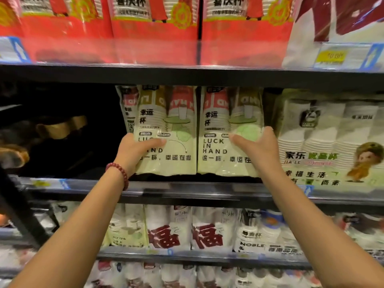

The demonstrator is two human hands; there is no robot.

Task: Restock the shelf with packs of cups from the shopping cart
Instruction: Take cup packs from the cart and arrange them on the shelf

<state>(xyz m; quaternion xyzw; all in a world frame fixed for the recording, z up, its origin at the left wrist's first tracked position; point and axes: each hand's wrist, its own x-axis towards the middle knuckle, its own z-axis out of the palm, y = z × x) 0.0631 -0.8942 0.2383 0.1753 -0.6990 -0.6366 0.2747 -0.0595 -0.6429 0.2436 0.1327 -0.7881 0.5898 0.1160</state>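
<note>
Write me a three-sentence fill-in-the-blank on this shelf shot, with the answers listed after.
1. The left hand wears a bracelet of ____ beads.
2. The left pack and right pack both read LUCK IN ____.
3. The right hand grips the right pack; the red packs are displayed ____ it.

Missing words: red; HAND; above.

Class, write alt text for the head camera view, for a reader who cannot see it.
A person's left hand grips the left pack and right hand grips the right pack, two pale green cup packs standing side by side on the shelf.
</note>
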